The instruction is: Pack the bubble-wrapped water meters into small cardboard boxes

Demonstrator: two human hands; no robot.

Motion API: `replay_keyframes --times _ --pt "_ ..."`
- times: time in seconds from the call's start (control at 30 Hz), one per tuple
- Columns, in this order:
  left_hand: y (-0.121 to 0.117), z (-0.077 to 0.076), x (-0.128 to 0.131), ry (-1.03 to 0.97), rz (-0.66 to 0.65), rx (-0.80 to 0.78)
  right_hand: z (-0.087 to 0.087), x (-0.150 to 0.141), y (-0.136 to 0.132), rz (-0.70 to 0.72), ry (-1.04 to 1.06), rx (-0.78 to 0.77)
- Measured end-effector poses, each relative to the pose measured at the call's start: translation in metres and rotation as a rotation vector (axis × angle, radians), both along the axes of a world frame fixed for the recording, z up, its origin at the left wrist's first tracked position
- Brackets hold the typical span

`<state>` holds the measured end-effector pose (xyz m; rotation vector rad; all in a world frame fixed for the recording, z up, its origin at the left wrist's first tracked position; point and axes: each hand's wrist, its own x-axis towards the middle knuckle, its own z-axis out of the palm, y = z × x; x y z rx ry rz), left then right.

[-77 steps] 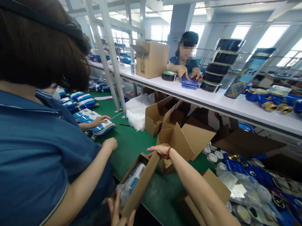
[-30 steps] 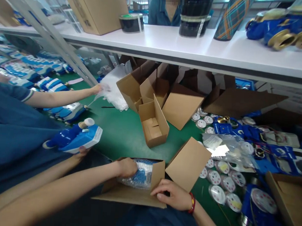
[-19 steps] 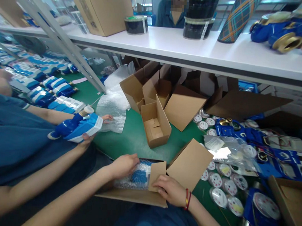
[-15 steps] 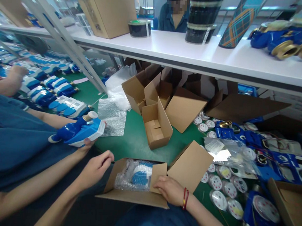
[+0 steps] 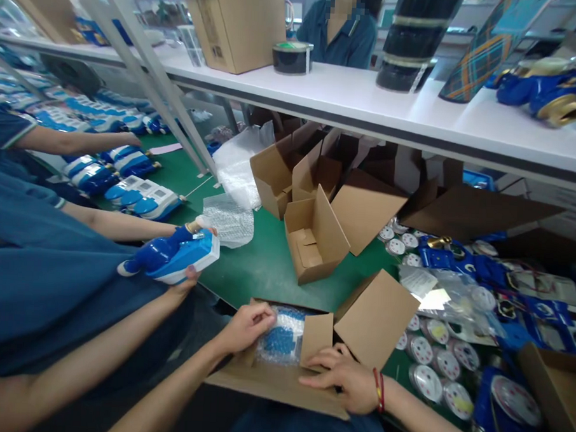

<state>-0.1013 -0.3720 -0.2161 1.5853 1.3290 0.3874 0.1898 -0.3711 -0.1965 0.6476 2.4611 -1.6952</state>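
In front of me an open cardboard box (image 5: 280,387) holds a blue-and-white device (image 5: 280,340) in bubble wrap (image 5: 265,355). My left hand (image 5: 249,326) is over the box's left end, its fingers curled together beside the wrap; whatever they may hold is hidden. My right hand (image 5: 341,376) has its fingers spread over the near right corner, touching the folded end flap (image 5: 317,335) and the near side flap. To the left, a co-worker's hands hold a blue-and-white meter (image 5: 176,256) with a brass end.
Another open box (image 5: 315,243) stands ahead, with more boxes behind it. Bubble wrap sheets (image 5: 228,220) lie left of it. Round parts (image 5: 426,381) and blue housings (image 5: 476,269) cover the right side. A white shelf (image 5: 341,91) crosses above; a metal post (image 5: 151,76) stands left.
My left hand has moved right, from outside the box to over its left end. My right hand has spread its fingers and shifted toward the near flap. The view has shifted slightly left.
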Motion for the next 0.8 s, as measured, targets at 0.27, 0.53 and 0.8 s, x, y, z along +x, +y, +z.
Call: replay_keyframes --times 0.27,0.53,0.8 --pt "-0.01 -0.002 -0.04 -0.174 -0.179 -0.132 -0.02 -0.009 -0.029 -0.673 -0.14 -0.005" --pt "-0.033 -0.026 -0.024 0.361 0.187 0.366 -0.038 -0.054 -0.027 -1.161 -0.347 0.393" --pt "0.017 -0.03 -0.002 0.448 -0.277 0.189 -0.044 -0.048 0.007 -0.648 -0.462 0.596"
